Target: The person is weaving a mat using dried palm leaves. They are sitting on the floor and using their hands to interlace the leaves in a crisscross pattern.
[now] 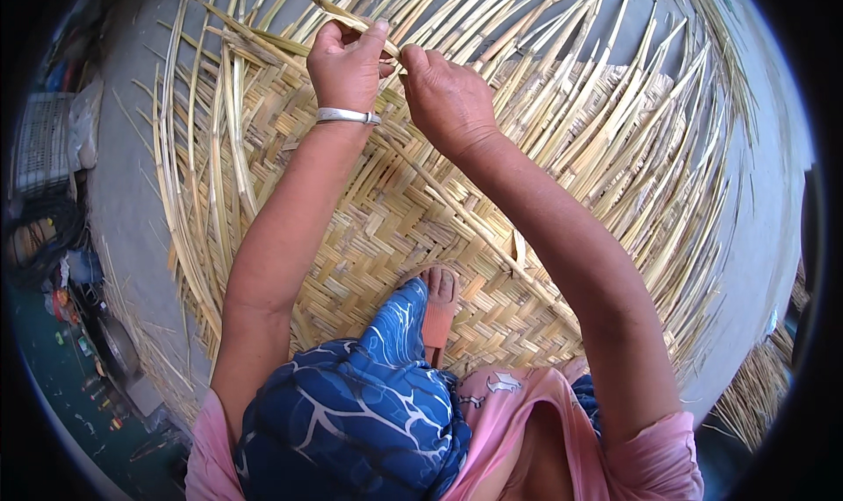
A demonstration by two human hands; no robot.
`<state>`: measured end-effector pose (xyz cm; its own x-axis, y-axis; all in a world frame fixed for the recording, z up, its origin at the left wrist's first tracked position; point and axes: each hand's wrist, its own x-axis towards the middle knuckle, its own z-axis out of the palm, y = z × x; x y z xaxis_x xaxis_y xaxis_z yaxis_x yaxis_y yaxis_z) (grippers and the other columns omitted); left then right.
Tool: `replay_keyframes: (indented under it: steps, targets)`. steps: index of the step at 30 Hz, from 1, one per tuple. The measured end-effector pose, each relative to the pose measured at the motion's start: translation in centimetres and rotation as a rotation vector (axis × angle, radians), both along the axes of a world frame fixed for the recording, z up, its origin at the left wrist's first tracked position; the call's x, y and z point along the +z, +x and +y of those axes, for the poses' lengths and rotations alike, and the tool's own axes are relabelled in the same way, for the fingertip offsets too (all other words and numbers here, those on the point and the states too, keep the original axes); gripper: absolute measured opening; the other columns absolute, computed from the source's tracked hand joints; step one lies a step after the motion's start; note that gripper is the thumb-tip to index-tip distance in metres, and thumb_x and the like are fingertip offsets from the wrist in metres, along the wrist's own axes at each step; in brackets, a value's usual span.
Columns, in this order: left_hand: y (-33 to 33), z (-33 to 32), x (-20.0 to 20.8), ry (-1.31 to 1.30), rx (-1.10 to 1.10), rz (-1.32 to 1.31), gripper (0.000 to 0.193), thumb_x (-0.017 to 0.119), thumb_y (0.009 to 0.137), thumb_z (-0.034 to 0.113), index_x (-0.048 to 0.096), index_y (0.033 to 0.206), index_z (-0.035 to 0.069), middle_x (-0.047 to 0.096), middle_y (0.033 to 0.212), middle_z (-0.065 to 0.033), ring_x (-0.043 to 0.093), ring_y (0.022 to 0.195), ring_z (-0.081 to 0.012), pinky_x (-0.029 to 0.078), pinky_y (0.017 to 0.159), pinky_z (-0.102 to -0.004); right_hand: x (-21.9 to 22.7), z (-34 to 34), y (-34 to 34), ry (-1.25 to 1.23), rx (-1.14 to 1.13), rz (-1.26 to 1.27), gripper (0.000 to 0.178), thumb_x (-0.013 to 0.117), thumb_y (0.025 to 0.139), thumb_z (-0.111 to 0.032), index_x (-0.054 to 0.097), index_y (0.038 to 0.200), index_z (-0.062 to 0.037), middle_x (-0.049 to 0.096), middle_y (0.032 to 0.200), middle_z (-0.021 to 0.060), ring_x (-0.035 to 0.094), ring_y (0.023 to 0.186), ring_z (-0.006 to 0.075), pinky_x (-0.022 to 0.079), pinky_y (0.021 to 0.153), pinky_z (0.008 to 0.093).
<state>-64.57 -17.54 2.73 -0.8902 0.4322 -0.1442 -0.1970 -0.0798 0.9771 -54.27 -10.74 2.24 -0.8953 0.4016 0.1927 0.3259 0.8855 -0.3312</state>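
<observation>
Both arms reach forward over a woven mat point(369, 246) of pale split strips in a zigzag pattern. Between thumb and fingers, my left hand point(349, 66) grips a flat pale strip point(373, 37) that runs up toward the far left. Close beside it, my right hand point(446, 93) is closed on the same strip's near end, fingers curled under and partly hidden. Loose strip ends point(606, 141) fan out from the mat's far and right edges. More long strips point(230, 150) stand out along its left side. A thin stalk point(474, 224) lies slantwise across the weave.
My foot in an orange sandal point(439, 312) stands on the mat. Grey floor point(127, 176) surrounds it. At the left are a pale crate point(42, 141), a dark coil point(44, 229) and scattered small items. A bundle of dry stalks point(755, 391) lies at the lower right.
</observation>
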Motion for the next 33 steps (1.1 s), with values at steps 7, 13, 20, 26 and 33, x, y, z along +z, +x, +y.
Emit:
replay_keyframes:
  steps: [7,13,20,26,33]
  targets:
    - [-0.1,-0.5,-1.6,-0.109,-0.381,0.076,0.029,0.065,0.084,0.020,0.058,0.107,0.005,0.062,0.095,-0.0010,0.058,0.084,-0.0084,0.047,0.069,-0.0227,0.7,0.9,0.2,-0.476,-0.200,-0.092,0.012,0.047,0.086,-0.015,0.051,0.092,-0.0054,0.063,0.081,0.0218,0.061,0.079,0.0373,0.048,0.067,0.0460]
    - [0.4,-1.5,-3.5,-0.135,-0.473,-0.213,0.023,0.062,0.085,0.019,0.057,0.104,0.007,0.062,0.091,-0.0001,0.057,0.081,-0.0090,0.046,0.070,-0.0242,-1.2,1.3,0.3,-1.157,-0.226,-0.092,0.029,0.044,0.094,-0.026,0.057,0.095,-0.0009,0.065,0.077,0.0158,0.064,0.060,0.0238,0.052,0.061,0.0360]
    - [0.8,-3.1,-5.1,-0.086,-0.479,-0.531,0.007,0.056,0.087,0.015,0.053,0.089,0.008,0.057,0.082,-0.0033,0.058,0.076,-0.0159,0.050,0.067,-0.0321,-0.8,0.8,1.0,-1.283,-0.197,-0.262,0.029,0.041,0.091,-0.019,0.058,0.095,0.0035,0.063,0.065,0.0104,0.062,0.052,0.0173,0.051,0.048,0.0293]
    - [0.1,-2.8,-5.9,-0.070,-0.296,-0.574,0.017,0.054,0.087,0.013,0.056,0.100,0.003,0.063,0.094,-0.0121,0.063,0.079,-0.0201,0.052,0.067,-0.0335,-0.8,0.6,1.5,-1.121,-0.022,-0.424,0.030,0.042,0.093,-0.022,0.057,0.095,0.0032,0.061,0.064,0.0079,0.060,0.051,0.0132,0.050,0.049,0.0269]
    - [-2.3,-3.0,-6.7,0.012,-0.242,-0.497,0.020,0.050,0.088,0.009,0.055,0.103,-0.003,0.063,0.096,-0.0156,0.063,0.082,-0.0223,0.054,0.070,-0.0349,0.3,0.0,2.1,-1.091,-0.033,-0.465,0.030,0.040,0.091,-0.024,0.059,0.093,0.0002,0.064,0.063,0.0085,0.062,0.051,0.0161,0.051,0.062,0.0303]
